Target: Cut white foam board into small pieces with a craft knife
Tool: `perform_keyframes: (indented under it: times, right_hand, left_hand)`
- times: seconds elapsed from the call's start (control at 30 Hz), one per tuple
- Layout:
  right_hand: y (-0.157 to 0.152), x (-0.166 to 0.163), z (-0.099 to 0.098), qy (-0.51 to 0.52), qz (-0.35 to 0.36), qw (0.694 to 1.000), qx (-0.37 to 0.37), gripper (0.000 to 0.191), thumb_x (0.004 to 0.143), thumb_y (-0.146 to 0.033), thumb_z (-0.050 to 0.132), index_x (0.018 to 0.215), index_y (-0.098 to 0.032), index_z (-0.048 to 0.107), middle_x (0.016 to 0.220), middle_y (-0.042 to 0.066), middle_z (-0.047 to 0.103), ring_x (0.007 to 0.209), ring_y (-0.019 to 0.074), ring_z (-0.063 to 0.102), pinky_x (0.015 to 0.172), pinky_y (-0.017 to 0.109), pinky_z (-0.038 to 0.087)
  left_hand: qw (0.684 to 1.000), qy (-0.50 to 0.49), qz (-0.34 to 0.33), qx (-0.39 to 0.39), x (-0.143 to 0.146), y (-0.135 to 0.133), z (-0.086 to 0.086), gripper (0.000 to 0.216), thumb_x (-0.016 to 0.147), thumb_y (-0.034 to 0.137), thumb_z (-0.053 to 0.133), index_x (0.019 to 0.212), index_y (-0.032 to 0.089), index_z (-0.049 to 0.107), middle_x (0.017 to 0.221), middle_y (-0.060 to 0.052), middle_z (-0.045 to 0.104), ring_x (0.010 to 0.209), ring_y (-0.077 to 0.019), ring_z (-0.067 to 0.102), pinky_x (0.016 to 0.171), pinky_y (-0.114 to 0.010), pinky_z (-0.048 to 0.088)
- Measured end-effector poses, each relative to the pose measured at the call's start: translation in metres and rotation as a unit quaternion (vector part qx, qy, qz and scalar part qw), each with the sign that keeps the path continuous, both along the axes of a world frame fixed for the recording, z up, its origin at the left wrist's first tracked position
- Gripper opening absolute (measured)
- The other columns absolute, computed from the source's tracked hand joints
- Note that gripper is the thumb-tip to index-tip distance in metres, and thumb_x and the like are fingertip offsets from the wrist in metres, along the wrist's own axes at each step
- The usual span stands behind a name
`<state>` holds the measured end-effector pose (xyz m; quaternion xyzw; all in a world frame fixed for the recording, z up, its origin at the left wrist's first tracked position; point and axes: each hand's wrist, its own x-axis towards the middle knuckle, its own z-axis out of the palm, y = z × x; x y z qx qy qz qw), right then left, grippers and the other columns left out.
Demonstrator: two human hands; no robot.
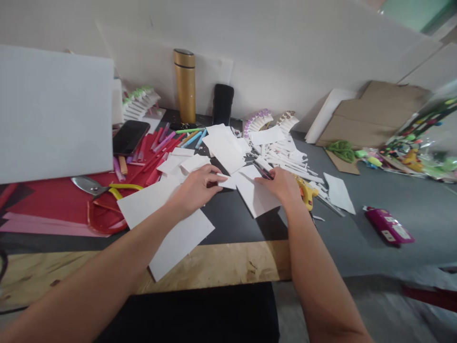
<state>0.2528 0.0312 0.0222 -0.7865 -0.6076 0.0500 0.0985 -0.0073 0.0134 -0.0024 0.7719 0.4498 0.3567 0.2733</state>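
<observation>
My left hand [198, 186] pinches a small white piece of card [227, 181] between thumb and fingers, above the dark tabletop. Under that wrist lies a large white sheet [182, 245], reaching past the table's wooden front edge. My right hand [284, 185] is closed around a slim dark tool [263, 170], whose kind I cannot make out. Below the tool lies a white board piece [255, 197]. Beside my right wrist a yellow glue gun [306, 192] is partly hidden. White sheets [226, 148] overlap just behind both hands.
Large scissors [103, 200] with red and yellow handles lie on red sheets at left, near a phone [131, 136]. A gold flask [184, 88] stands at the back. White strips [289, 159] are heaped behind my right hand; a magenta packet [389, 226] lies far right.
</observation>
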Motion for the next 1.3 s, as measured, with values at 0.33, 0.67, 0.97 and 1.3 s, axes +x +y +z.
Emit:
perform_keyframes:
  times: [0.33, 0.67, 0.97, 1.3]
  right_hand:
    - [-0.005, 0.004, 0.005, 0.160, 0.052, 0.983, -0.075, 0.033, 0.070, -0.049, 0.077, 0.070, -0.021, 0.060, 0.064, 0.001, 0.058, 0.059, 0.0155, 0.048, 0.054, 0.030, 0.031]
    - [-0.012, 0.012, 0.017, 0.493, 0.048, 0.854, -0.158, 0.043, 0.057, -0.037, 0.091, 0.086, -0.021, 0.062, 0.066, -0.002, 0.058, 0.053, 0.0103, 0.045, 0.046, 0.024, 0.031]
    - [-0.013, -0.010, 0.010, 0.541, 0.152, 0.822, -0.094, 0.043, 0.068, -0.046, 0.084, 0.080, -0.022, 0.050, 0.065, -0.008, 0.037, 0.050, 0.0057, 0.028, 0.044, 0.022, 0.017]
    - [-0.016, -0.029, 0.003, 0.541, 0.185, 0.820, -0.026, 0.040, 0.076, -0.052, 0.075, 0.083, -0.023, 0.048, 0.067, -0.008, 0.039, 0.050, 0.0064, 0.033, 0.044, 0.024, 0.025]
  left_hand:
    - [0.999, 0.012, -0.032, 0.002, -0.005, 0.006, -0.006, 0.024, 0.087, 0.024, 0.064, 0.107, 0.025, 0.078, 0.118, -0.005, 0.065, 0.098, -0.0201, 0.063, 0.096, -0.039, 0.050]
    - [0.952, -0.196, 0.018, -0.235, -0.002, 0.004, 0.004, 0.048, 0.081, 0.016, 0.066, 0.129, 0.019, 0.067, 0.098, -0.006, 0.071, 0.073, -0.0172, 0.070, 0.072, -0.033, 0.054]
    - [0.915, -0.306, 0.039, -0.259, 0.002, 0.002, 0.012, 0.022, 0.086, 0.014, 0.062, 0.106, 0.018, 0.068, 0.101, -0.004, 0.074, 0.089, -0.0167, 0.072, 0.087, -0.033, 0.058]
    - [0.879, -0.383, 0.096, -0.268, 0.008, 0.000, 0.012, 0.024, 0.088, 0.013, 0.063, 0.111, 0.019, 0.065, 0.087, -0.001, 0.068, 0.076, -0.0122, 0.066, 0.077, -0.029, 0.058]
